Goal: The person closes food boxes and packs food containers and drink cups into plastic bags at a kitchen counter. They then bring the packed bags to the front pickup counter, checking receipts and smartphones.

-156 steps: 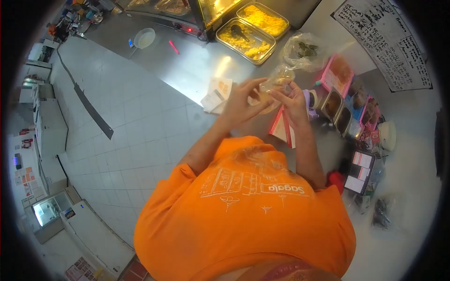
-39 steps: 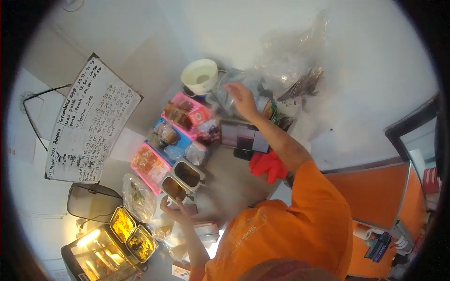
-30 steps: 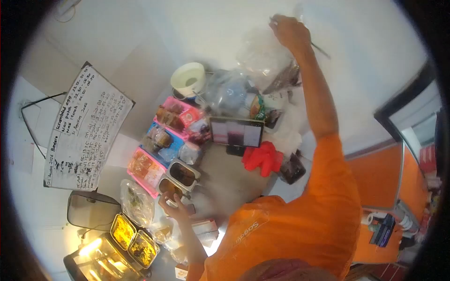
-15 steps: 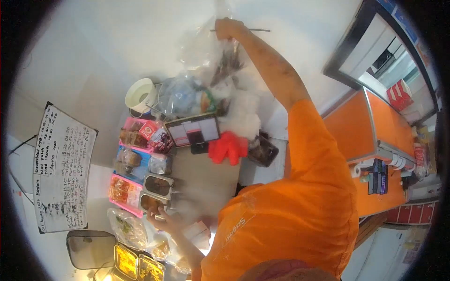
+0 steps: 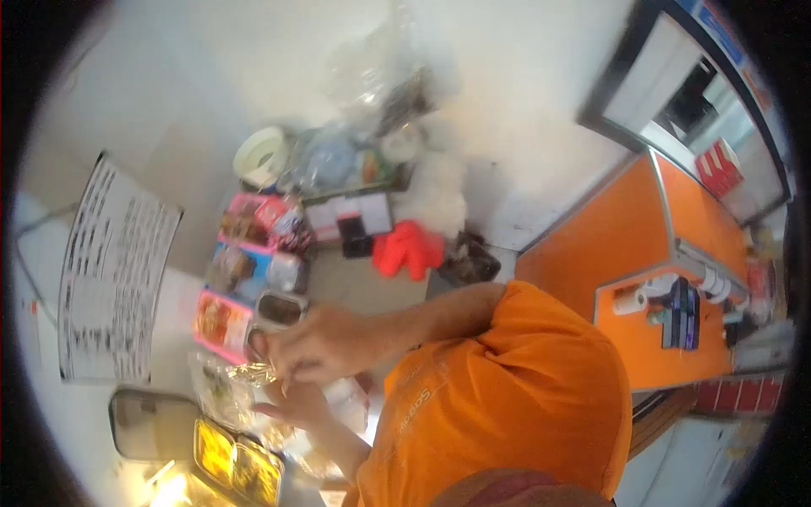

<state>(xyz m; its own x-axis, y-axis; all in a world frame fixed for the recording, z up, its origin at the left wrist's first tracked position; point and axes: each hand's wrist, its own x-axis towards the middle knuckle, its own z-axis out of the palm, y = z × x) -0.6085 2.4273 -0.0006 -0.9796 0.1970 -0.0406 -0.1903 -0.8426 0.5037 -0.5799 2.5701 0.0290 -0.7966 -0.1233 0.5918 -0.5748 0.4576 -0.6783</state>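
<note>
My right hand (image 5: 317, 346) is over the counter with its fingers closed at the edge of a shiny, crinkled piece of plastic (image 5: 253, 373). Just below it is my left hand (image 5: 300, 407), its thumb stretched out toward the plastic; its other fingers are partly hidden behind the right hand. Both hands are smeared by motion. Beyond them stand a metal container (image 5: 280, 309) and a pink tray (image 5: 221, 324) of packed food. A clear bag with green contents (image 5: 221, 393) lies to the left of the hands.
Metal pans of yellow food (image 5: 215, 450) sit under a lamp. A tablet (image 5: 363, 213), phone (image 5: 355, 237), red cloth or bag (image 5: 408, 249) and white bucket (image 5: 262, 157) stand farther back. Plastic bags (image 5: 372, 76) hang on the wall. A written whiteboard (image 5: 118, 279) is at left.
My right hand has come down from the rod of hanging plastic bags to beside my left hand. Shiny plastic now shows at its fingers. The view has shifted slightly.
</note>
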